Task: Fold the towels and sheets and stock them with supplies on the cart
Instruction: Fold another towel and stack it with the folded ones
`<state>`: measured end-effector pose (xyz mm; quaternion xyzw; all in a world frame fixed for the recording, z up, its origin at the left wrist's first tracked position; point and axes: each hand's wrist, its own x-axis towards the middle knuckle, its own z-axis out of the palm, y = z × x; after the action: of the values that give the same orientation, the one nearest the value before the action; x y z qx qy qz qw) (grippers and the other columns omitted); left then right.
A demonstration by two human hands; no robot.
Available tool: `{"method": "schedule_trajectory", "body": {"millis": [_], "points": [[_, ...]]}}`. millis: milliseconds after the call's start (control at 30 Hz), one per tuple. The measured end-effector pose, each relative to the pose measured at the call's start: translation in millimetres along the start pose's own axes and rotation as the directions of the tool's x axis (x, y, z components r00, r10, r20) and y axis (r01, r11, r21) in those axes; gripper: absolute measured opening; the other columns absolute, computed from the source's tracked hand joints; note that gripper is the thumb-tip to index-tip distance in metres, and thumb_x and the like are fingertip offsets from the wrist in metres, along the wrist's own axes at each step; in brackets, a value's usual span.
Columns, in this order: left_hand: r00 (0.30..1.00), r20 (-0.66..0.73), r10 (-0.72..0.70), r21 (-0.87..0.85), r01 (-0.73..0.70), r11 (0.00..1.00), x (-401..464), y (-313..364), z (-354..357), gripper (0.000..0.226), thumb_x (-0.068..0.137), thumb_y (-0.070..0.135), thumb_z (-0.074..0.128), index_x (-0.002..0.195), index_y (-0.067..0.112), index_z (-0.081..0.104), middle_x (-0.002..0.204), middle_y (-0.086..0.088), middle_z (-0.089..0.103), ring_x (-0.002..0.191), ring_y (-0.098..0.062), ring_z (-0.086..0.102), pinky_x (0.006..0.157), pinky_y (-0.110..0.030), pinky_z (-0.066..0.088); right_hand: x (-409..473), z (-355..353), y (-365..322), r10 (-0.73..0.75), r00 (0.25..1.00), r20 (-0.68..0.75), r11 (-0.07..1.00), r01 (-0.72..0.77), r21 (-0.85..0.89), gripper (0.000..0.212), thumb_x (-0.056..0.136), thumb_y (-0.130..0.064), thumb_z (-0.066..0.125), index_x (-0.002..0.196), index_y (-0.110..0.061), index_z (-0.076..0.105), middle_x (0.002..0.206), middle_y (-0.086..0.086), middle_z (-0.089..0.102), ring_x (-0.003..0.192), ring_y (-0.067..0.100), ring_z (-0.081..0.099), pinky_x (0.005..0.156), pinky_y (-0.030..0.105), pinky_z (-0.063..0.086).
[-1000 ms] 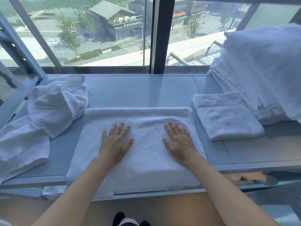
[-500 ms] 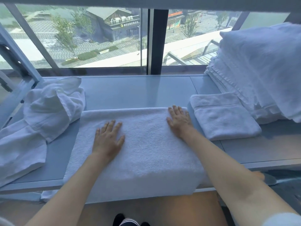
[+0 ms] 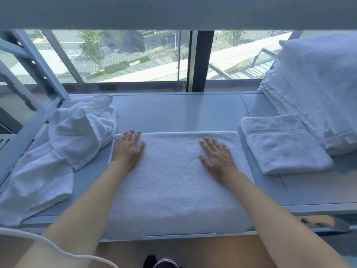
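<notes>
A white towel [image 3: 173,182] lies flat on the grey cart shelf [image 3: 183,113], its near end hanging over the front edge. My left hand [image 3: 128,148] presses flat on the towel's far left corner with straight fingers. My right hand [image 3: 217,155] lies flat on the towel right of its middle, fingers spread. A small folded white towel [image 3: 284,146] sits to the right of it. Crumpled white linen [image 3: 58,151] lies in a heap on the left of the shelf.
A tall stack of folded white linen [image 3: 316,89] fills the shelf's right end. A window [image 3: 125,55] runs behind the shelf, and the cart's slanted frame [image 3: 34,60] stands at the left. An upper shelf edge [image 3: 173,12] crosses the top.
My left hand slid out to the towel's far left corner. My right hand drew back from the far right corner toward the middle. The view tilted further down.
</notes>
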<state>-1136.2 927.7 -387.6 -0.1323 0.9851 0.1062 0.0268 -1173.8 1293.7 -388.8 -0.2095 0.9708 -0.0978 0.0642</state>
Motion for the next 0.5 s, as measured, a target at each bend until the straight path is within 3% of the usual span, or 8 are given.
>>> {"method": "schedule_trajectory", "body": {"millis": [167,300,367,500], "points": [[1.0,-0.007,0.028,-0.016,-0.028,0.999,-12,14,-10,0.064,0.107,0.043,0.035,0.164,0.021,0.016,0.172,-0.006,0.01,0.159,-0.025,0.006,0.127,-0.051,0.007,-3,-8,-4,-0.006,1.0,0.022,1.0,0.005,0.029,0.065,0.107,-0.052,0.031,0.165,-0.032,0.01,0.172,-0.011,-0.002,0.159,0.012,-0.004,0.128,0.042,-0.003],[0.962,-0.093,0.257,-0.107,-0.266,0.958,-72,41,-14,0.059,0.104,0.039,0.046,0.16,0.023,0.032,0.17,-0.004,0.021,0.157,-0.027,0.017,0.123,-0.058,0.02,-35,-15,0,-0.098,0.994,-0.058,0.985,0.105,0.138,0.061,0.107,-0.045,0.037,0.164,-0.031,0.018,0.172,-0.015,0.002,0.158,0.009,-0.005,0.128,0.044,0.001],[0.936,-0.014,0.353,-0.082,-0.353,0.932,-113,48,-2,0.061,0.102,0.054,0.034,0.159,0.034,0.029,0.171,0.004,0.016,0.158,-0.024,0.012,0.122,-0.059,0.019,-62,-7,1,-0.16,0.985,-0.062,0.973,0.168,0.157,0.061,0.105,-0.051,0.032,0.163,-0.035,0.021,0.171,-0.02,0.003,0.157,0.004,-0.008,0.127,0.041,0.0],[0.955,0.09,0.284,0.033,-0.288,0.957,-149,44,19,0.071,0.096,0.069,0.008,0.162,0.043,0.006,0.172,0.012,-0.007,0.159,-0.018,-0.01,0.127,-0.055,0.001,-85,8,6,-0.167,0.986,0.017,0.985,0.166,0.042,0.064,0.104,-0.059,0.023,0.164,-0.039,0.012,0.171,-0.021,-0.004,0.156,0.004,-0.012,0.128,0.044,-0.001]]}}
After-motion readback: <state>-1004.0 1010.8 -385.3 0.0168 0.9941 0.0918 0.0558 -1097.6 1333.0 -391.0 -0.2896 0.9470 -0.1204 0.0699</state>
